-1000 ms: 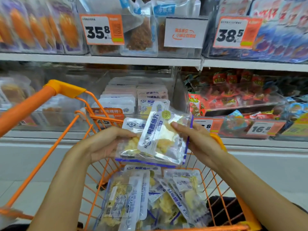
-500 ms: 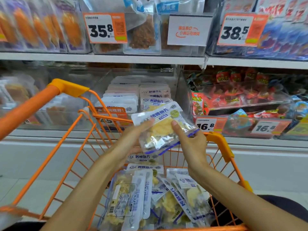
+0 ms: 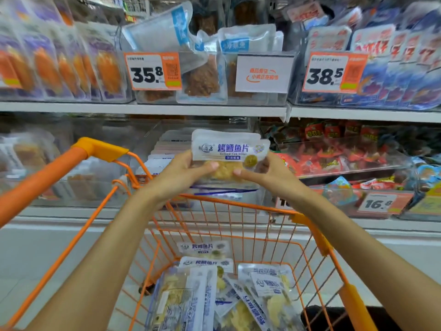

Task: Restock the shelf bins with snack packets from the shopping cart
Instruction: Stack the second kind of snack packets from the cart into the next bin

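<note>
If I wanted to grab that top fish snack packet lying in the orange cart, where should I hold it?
Best to reach down from above and pinch the white printed top edge of the clear fish snack packet. It lies flat atop the pile in the orange wire cart, header uncovered.

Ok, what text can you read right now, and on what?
"35.8": left upper price tag
"38.5": right upper price tag
"16.8": lower right tag
"烤鳕鱼片", "Grilled Cod Fillet": held packet
White sign's orange lettering: too blurred.
Other packets' print: too blurred.

Packets (image 3: pixel 210 290) in cart (image 3: pixel 241 206); cart before shelf bin (image 3: pixel 148 134), seemingly holding stacked packets.
</note>
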The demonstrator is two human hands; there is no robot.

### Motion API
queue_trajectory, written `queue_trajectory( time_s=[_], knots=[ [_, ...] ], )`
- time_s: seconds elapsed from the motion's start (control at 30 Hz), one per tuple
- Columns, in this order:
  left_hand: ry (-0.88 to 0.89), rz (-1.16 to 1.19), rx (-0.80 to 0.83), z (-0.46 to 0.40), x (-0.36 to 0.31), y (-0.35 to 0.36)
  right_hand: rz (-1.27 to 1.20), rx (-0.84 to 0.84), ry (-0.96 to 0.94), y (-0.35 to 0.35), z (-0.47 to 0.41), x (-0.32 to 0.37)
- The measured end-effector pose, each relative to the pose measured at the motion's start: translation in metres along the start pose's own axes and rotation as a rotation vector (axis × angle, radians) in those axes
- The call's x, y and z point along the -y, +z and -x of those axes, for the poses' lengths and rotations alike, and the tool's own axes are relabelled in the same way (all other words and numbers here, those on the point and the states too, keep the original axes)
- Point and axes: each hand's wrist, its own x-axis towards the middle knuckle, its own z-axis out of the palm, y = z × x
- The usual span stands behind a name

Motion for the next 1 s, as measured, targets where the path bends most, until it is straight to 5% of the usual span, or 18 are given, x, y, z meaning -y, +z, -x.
queue_trajectory(
  time_s=[0.2,0.4,0.53,0.63,0.87,1.0],
  knots=[
    [0.008,-0.28,-0.103,-0.05,0.011,-0.024,0.192,-0.248,-0.14,0.017,-0.044,-0.016],
    [-0.123,-0.662,-0.227,-0.092,0.03,-0.028,0.304,-0.22,0.192,0.021,-0.084,-0.031],
    [-0.218,-1.195,-0.148,-0.112,0.035,-0.016,0.379,-0.001,0.527,0.023,-0.107,-0.03],
    [-0.235,-1.531,-0.052,-0.118,0.051,-0.007,0.634,0.208,0.589,0.033,-0.11,-0.038],
    [-0.115,-1.671,0.125,-0.138,0.065,0.002,0.823,0.285,0.544,0.036,-0.124,-0.055],
    [-0.19,-1.628,0.244,-0.147,0.074,0.005,0.781,0.292,0.551,0.035,-0.132,-0.053]
  ],
)
